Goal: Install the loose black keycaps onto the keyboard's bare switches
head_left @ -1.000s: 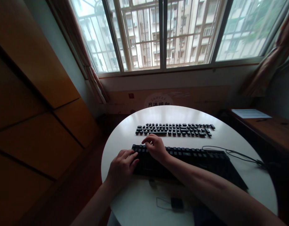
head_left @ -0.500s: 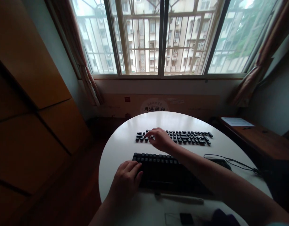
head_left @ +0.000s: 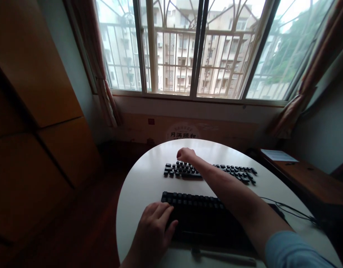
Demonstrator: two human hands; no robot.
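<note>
On the round white table (head_left: 137, 186) lies a black keyboard (head_left: 205, 227), its far edge showing a row or two of keycaps and the nearer part dark and bare-looking. My left hand (head_left: 154, 227) holds the keyboard's left end, fingers bent over its edge and thumb on top. Farther off, loose black keycaps (head_left: 171, 171) are laid out in rows. Above the left part of these rows is my right hand (head_left: 186, 154), its fingers curled closed; whatever is between them is hidden. My right forearm covers part of the keyboard and the rows.
A dark cable (head_left: 294, 210) runs off the table's right side. A slim grey bar-like item (head_left: 224, 257) lies in front of the keyboard. At the right is a brown desk (head_left: 305, 175) with a white paper (head_left: 279, 155). Windows (head_left: 199, 56) stand behind the table.
My right hand has lifted off the left keycaps, moved slightly away from me and curled closed. My left hand stays on the keyboard. The view has shifted a little.
</note>
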